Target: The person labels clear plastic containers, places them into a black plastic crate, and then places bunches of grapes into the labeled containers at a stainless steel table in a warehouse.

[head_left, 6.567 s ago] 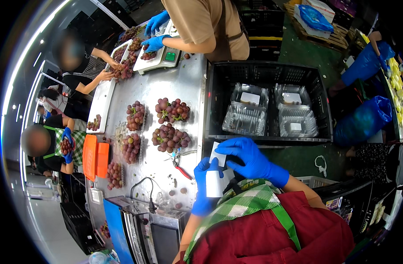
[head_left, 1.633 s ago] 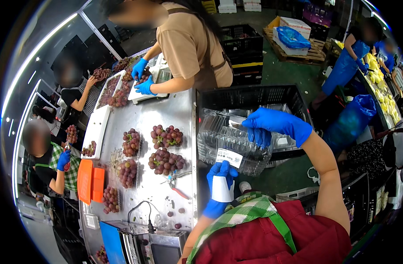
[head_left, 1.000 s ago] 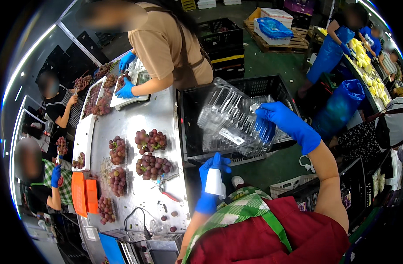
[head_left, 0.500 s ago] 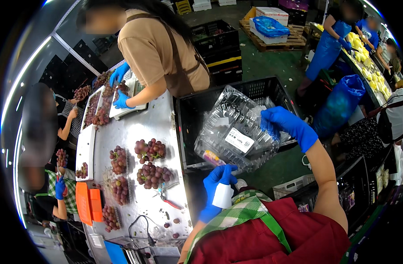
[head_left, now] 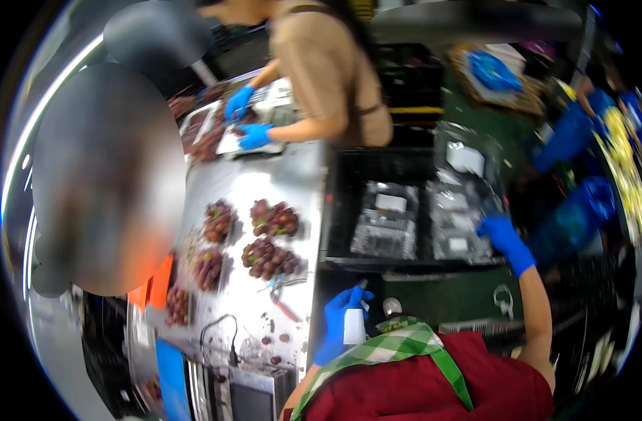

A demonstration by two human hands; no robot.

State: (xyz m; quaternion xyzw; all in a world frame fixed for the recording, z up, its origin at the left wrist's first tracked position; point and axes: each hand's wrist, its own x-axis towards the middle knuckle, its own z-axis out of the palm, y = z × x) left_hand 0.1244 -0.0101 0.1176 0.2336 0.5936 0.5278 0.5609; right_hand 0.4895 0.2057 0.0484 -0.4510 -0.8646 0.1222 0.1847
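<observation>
My right hand (head_left: 505, 242), in a blue glove, is at the right edge of a clear plastic clamshell box (head_left: 460, 223) over a black crate (head_left: 335, 210). Its fingers look closed on that edge, though motion smears them. Another clear clamshell box (head_left: 385, 228) with a white label lies in the crate's left part. Close to my apron, my gloved left hand (head_left: 342, 319) has curled fingers and a white piece of paper (head_left: 354, 327) against it. Several bunches of grapes (head_left: 268, 258) rest on the metal table to the left, some in clear boxes.
Red-handled snips (head_left: 284, 309), loose grapes and a black cable (head_left: 233, 344) lie on the metal table (head_left: 247, 186). A co-worker in a tan shirt (head_left: 321, 70) handles grapes at its far end. A blue bag (head_left: 580, 210) stands at right.
My right hand has moved down and away to the right with the clamshell box, now over the crate. My left hand stays near my apron. The view has shifted, so the table appears farther right.
</observation>
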